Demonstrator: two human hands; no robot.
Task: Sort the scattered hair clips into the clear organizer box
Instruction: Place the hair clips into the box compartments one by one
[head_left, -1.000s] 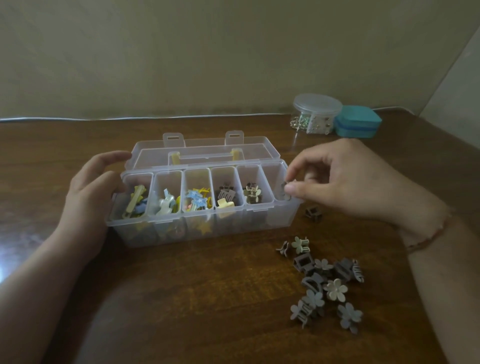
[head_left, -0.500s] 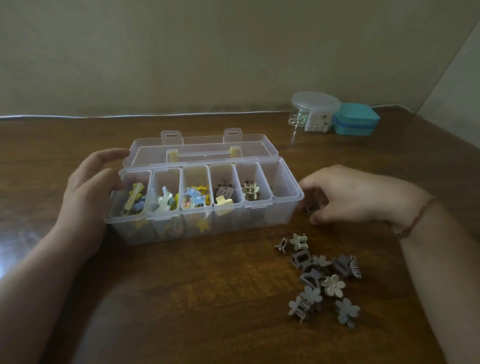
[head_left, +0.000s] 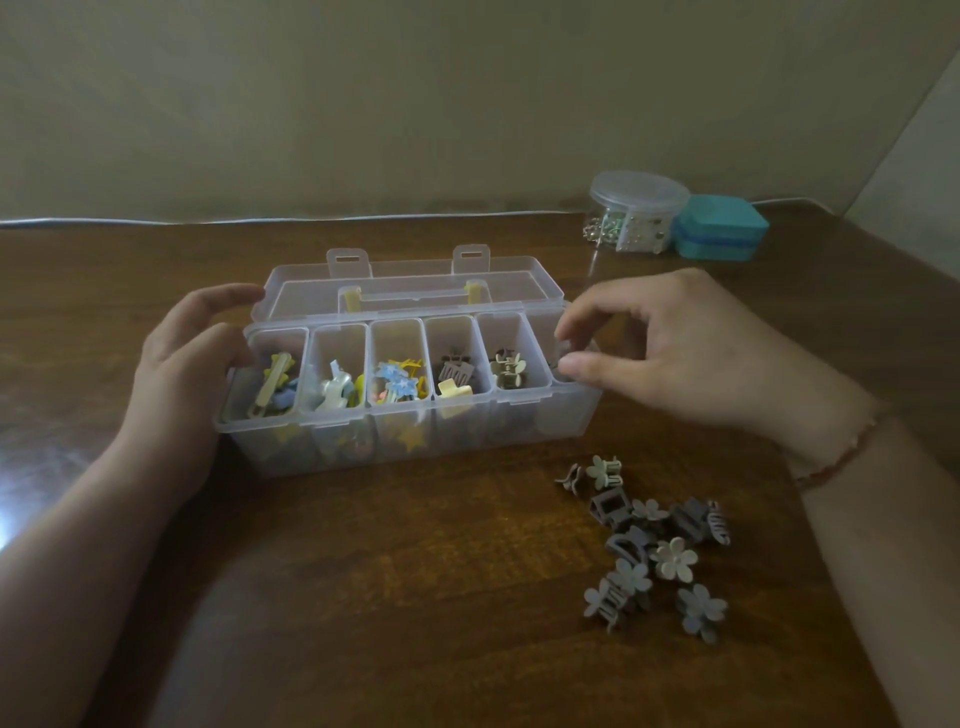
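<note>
head view: the clear organizer box (head_left: 415, 415) sits open on the wooden table (head_left: 363, 597), its lid folded back. the left hand (head_left: 182, 374) rests against the box's left end with relaxed fingers and holds nothing. the right hand (head_left: 670, 353) hovers over the rightmost compartment, thumb and forefinger drawn close together; whether a small clip sits between them cannot be told, since the spot is blurred. the scattered hair clips (head_left: 654, 551) lie in a loose pile on the table, near the box's right front corner. to do this step well, the person likely needs the fingertips low inside the compartment before letting go, and the left hand bracing the box so it does not slide.
</note>
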